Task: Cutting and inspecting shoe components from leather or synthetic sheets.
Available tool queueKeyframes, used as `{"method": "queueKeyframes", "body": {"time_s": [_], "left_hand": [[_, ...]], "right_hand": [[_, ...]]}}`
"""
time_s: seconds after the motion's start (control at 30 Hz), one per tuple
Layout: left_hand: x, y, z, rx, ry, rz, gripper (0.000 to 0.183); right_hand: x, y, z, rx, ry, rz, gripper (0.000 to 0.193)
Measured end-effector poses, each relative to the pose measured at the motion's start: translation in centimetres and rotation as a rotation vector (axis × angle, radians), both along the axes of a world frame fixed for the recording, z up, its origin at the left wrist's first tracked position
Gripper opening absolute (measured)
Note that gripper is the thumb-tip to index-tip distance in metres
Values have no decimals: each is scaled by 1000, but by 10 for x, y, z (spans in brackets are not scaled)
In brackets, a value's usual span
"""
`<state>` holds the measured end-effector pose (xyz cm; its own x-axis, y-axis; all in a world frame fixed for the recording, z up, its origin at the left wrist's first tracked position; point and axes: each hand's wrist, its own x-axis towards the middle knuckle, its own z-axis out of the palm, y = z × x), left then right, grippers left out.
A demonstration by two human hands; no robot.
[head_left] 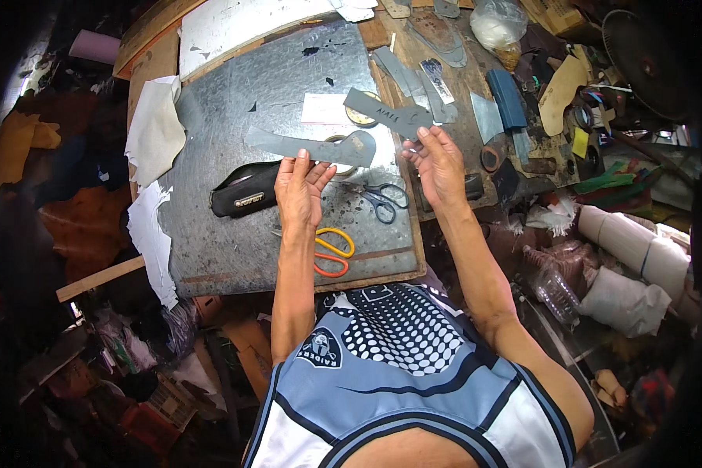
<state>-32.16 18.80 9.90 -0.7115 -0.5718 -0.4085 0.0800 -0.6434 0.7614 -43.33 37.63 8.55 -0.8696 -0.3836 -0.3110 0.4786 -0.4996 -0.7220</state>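
My left hand holds a long grey pattern piece with a rounded right end, pinched along its lower edge. In my right hand is a second grey pattern piece of similar shape, with dark handwriting on it, gripped near its rounded end. Both pieces are raised over the metal-topped table. Behind them, partly covered, lie rolls of tape and a white paper. A black zip pouch lies beside my left hand. Dark-handled scissors rest between my hands, and orange-and-yellow-handled scissors lie nearer me.
Pale leather scraps hang over the table's left edge. On the wooden surface at right are more grey pattern pieces, a blue block, a tan piece and a stuffed plastic bag. A fan stands at the far right.
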Motion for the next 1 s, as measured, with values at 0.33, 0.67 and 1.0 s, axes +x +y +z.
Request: {"method": "queueKeyframes", "body": {"time_s": [0.33, 0.67, 1.0], "left_hand": [[-2, 1, -1, -35, 53, -6, 19], [3, -5, 3, -135, 5, -27, 14], [3, 27, -4, -32, 26, -143, 27]], "right_hand": [[11, 2, 2, -141, -68, 33, 17], [22, 8, -6, -97, -130, 120, 15], [33, 2, -17, 150, 13, 122, 21]]}}
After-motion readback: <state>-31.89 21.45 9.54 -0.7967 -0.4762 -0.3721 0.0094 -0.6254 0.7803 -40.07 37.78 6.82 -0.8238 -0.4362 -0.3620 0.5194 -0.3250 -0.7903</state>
